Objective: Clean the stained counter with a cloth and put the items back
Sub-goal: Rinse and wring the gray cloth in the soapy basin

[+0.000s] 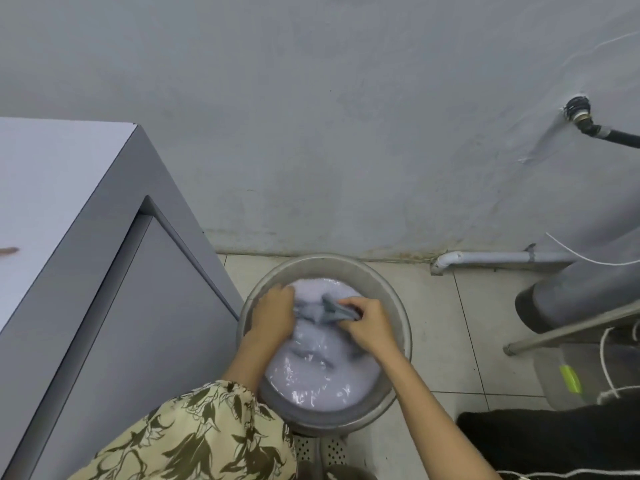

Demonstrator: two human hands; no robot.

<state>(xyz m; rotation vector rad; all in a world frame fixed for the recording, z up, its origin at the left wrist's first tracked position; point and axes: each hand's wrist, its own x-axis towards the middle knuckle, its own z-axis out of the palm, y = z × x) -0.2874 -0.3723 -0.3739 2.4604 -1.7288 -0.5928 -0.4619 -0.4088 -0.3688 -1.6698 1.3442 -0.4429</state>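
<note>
grey cloth point(320, 311) is bunched in the metal basin point(398, 306) on the floor, half under cloudy soapy water point(311, 372). my right hand point(372, 327) has fingers curled round a twisted fold of it. my left hand point(273, 313) sits on the other end, looks like it's gripping, but the fingers are hidden. best move i think: rub the two ends together under water, then wring low over the middle so drips stay inside. room is tight on the left, where the white cabinet point(104, 271) side nearly touches the basin rim. the wall point(311, 133) is close behind, with a white pipe point(502, 258) along its base. open tile floor point(460, 323) to the right.
</note>
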